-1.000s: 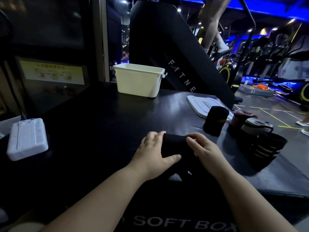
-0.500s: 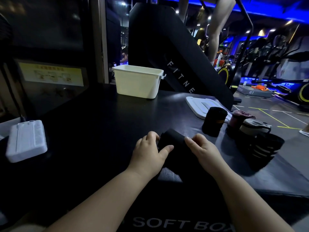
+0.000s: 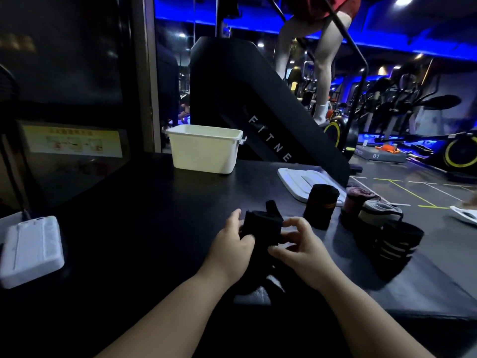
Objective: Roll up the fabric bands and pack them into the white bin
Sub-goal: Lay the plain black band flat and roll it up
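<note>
Head view: both hands, left (image 3: 229, 250) and right (image 3: 299, 250), grip the black band (image 3: 263, 227) between them.

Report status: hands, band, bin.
Left hand and right hand both grip the half-rolled black fabric band, tail trailing. Open-topped white plastic bin stands beyond. Four finished rolls sit right, off the path.
</note>
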`<action>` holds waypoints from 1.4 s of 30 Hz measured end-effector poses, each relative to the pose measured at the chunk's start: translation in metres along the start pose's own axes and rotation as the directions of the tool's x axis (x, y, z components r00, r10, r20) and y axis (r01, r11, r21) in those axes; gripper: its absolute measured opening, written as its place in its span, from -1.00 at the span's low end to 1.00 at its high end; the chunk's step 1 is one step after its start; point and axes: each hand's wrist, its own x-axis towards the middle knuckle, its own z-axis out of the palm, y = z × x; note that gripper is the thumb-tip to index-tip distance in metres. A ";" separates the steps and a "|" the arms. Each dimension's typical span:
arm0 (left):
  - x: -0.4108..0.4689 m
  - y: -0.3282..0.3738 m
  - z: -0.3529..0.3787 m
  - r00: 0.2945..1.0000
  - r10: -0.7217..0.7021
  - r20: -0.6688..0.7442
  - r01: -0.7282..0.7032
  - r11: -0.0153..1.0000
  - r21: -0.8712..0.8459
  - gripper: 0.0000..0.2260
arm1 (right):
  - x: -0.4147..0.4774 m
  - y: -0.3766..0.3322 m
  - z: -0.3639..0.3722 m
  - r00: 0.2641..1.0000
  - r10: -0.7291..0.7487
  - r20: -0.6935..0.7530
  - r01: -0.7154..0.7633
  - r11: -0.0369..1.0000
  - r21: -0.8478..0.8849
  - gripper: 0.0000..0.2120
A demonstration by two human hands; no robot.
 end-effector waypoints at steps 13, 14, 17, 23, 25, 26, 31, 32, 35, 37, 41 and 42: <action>0.015 -0.017 -0.028 0.966 0.000 0.258 0.035 0.990 -0.134 -0.53 | 0.006 -0.006 0.011 0.994 -0.108 -0.004 0.104 0.968 -0.228 -0.45; 0.014 -0.018 -0.028 0.969 0.019 0.246 0.017 0.990 -0.142 -0.52 | 0.006 -0.005 0.010 0.995 -0.098 0.015 0.099 0.975 -0.199 -0.47; 0.014 -0.022 -0.027 0.973 0.060 0.221 -0.032 0.991 -0.130 -0.46 | 0.007 -0.010 0.009 0.997 -0.080 0.000 0.079 0.991 0.107 -0.63; 0.015 -0.025 -0.029 0.970 0.081 0.228 -0.057 0.992 -0.110 -0.64 | 0.028 -0.018 0.017 0.969 -0.183 -0.163 0.193 0.980 0.047 -0.86; 0.015 -0.026 -0.028 0.972 0.087 0.219 -0.066 0.993 -0.099 -0.64 | 0.033 -0.020 0.022 0.965 -0.195 -0.177 0.200 0.980 0.011 -0.90; 0.015 -0.026 -0.028 0.972 0.090 0.216 -0.071 0.993 -0.093 -0.63 | 0.034 -0.021 0.023 0.963 -0.193 -0.190 0.194 0.981 -0.016 -0.94; 0.015 -0.027 -0.025 0.974 0.099 0.204 -0.079 0.991 -0.105 -0.63 | 0.037 -0.021 0.021 0.957 -0.137 -0.254 0.144 0.990 0.009 -0.86; 0.015 -0.027 -0.025 0.975 0.099 0.198 -0.078 0.991 -0.111 -0.63 | 0.036 -0.022 0.019 0.960 -0.115 -0.254 0.136 0.989 0.064 -0.85; 0.015 -0.028 -0.024 0.982 0.077 0.172 -0.055 0.991 -0.126 -0.60 | 0.032 -0.026 0.014 0.977 -0.080 -0.200 0.128 0.962 0.241 -0.79; 0.016 -0.027 -0.023 0.987 0.061 0.152 -0.043 0.993 -0.114 -0.56 | 0.030 -0.025 0.009 0.983 -0.108 -0.147 0.150 0.938 0.314 -0.74; 0.015 -0.024 -0.020 0.996 0.052 0.069 -0.049 0.998 -0.043 -0.54 | 0.026 -0.023 0.004 0.986 -0.164 -0.034 0.164 0.911 0.379 -0.79; 0.014 -0.023 -0.020 0.998 0.054 0.046 -0.053 0.998 -0.028 -0.61 | 0.025 -0.022 0.004 0.985 -0.174 -0.018 0.168 0.910 0.379 -0.80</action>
